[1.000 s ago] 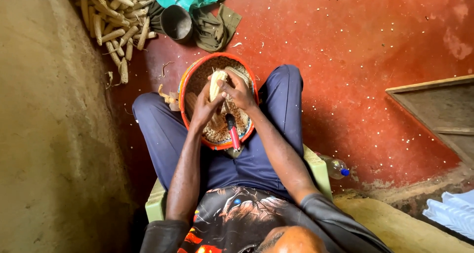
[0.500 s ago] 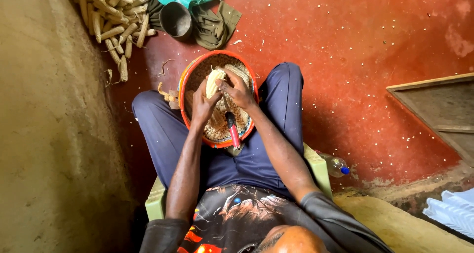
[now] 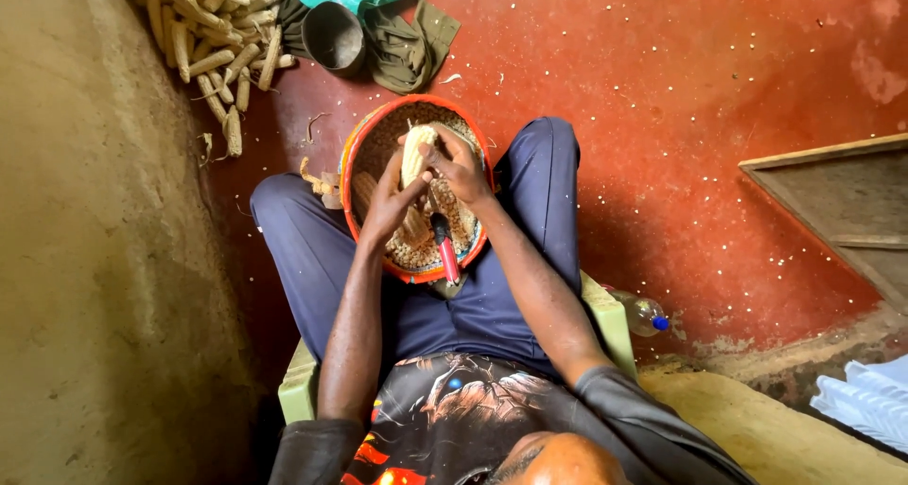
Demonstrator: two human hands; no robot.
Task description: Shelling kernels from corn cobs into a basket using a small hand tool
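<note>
Corn cob (image 3: 416, 154) gripped by left hand (image 3: 388, 201) and right hand (image 3: 461, 168) over basket (image 3: 355, 163). Red-handled tool (image 3: 445, 248) lies loose near the knees. Risk: kernels likely scatter past the rim onto floor (image 3: 709, 116).

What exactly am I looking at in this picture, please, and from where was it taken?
There is no machine here: a person sits on a pale green seat, and a camera worn on their head looks straight down at their lap and the red floor. Between the knees rests a round basket with an orange rim, partly filled with loose maize kernels. The left hand and the right hand together hold a pale maize cob over it. A tool with a red handle lies against the basket's near rim. Beyond are a heap of cobs, a dark cup, bundled cloth, and at right a plastic bottle.
</note>
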